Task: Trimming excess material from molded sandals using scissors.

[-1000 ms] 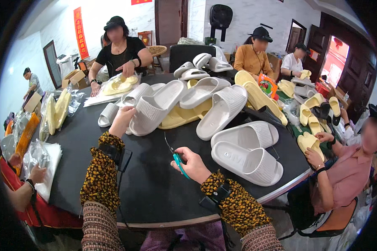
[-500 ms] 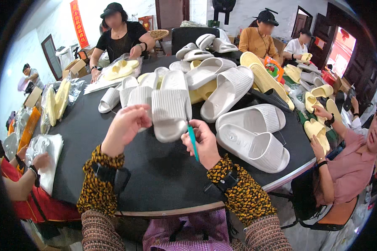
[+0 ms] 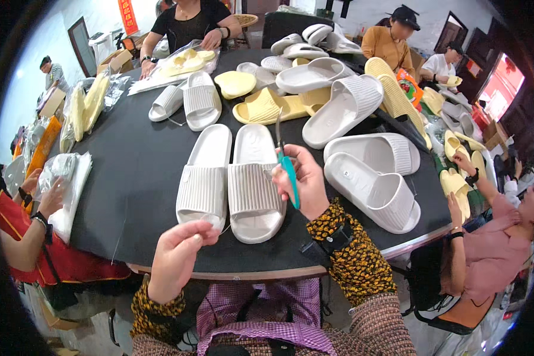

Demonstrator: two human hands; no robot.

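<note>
A pair of pale grey slide slippers lies side by side in front of me, the left slipper (image 3: 204, 184) and the right slipper (image 3: 255, 187), ribbed straps and toes toward me. My right hand (image 3: 307, 181) is closed around teal-handled snips (image 3: 289, 180) beside the right slipper's strap, with the dark pointed blades upward. My left hand (image 3: 181, 252) is just below the left slipper's toe. Its thumb and fingers are pinched together, and a thin pale strand shows at the fingertips. How far that strand runs is too fine to tell.
Grey and yellow slippers are heaped at the far middle; two grey slides (image 3: 371, 190) lie to my right. Clear plastic bags (image 3: 71, 178) sit at the left. Co-workers sit around the black table (image 3: 124, 178), one close on each side.
The grey pair now lies nearer me, its two slippers side by side. My left hand has come down toward the table edge. The snips have moved away from the slipper's toe, blades now upward.
</note>
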